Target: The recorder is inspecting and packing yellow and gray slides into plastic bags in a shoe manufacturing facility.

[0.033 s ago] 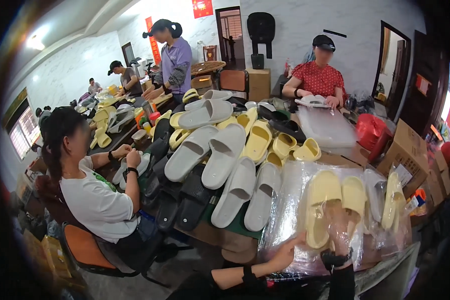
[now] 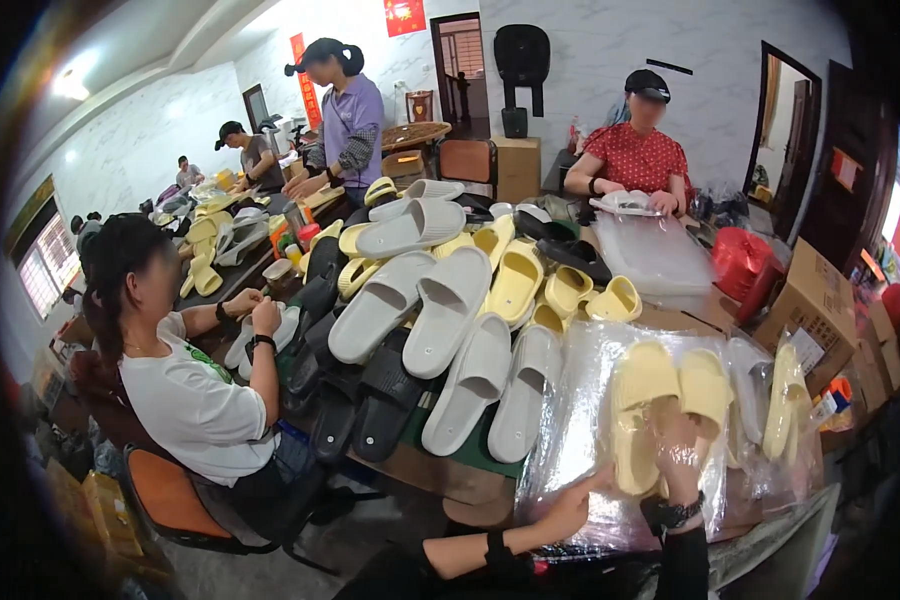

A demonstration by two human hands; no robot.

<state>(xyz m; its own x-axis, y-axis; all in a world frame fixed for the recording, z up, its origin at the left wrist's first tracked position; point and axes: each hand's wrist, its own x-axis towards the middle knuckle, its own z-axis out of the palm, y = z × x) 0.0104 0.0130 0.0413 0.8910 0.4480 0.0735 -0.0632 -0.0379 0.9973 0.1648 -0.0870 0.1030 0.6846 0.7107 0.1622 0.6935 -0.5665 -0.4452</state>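
Note:
A pair of pale yellow slippers [image 2: 646,372] lies side by side, toes away from me, on a stack of clear plastic bags [image 2: 580,400] at the table's near right. My right hand [image 2: 678,455] reaches between the two slippers and grips them. Its fingertips are partly hidden by the slippers and shiny film. My left hand [image 2: 570,505] is at the left slipper's heel, its fingers closed on the film's edge. Just right of the pair are bagged slippers: a yellow one [image 2: 787,400] on its side and a pale one [image 2: 748,385].
Grey slippers [image 2: 450,310], yellow ones and black ones [image 2: 390,390] are heaped left of the bags. A cardboard box [image 2: 805,305] and red plastic bundle [image 2: 745,265] stand at right. Co-workers sit at left [image 2: 195,390] and across the table [image 2: 638,150]; others are farther back.
My right hand has shifted slightly away from me between the yellow slippers, and the right slipper has tilted a little. My left hand has barely moved.

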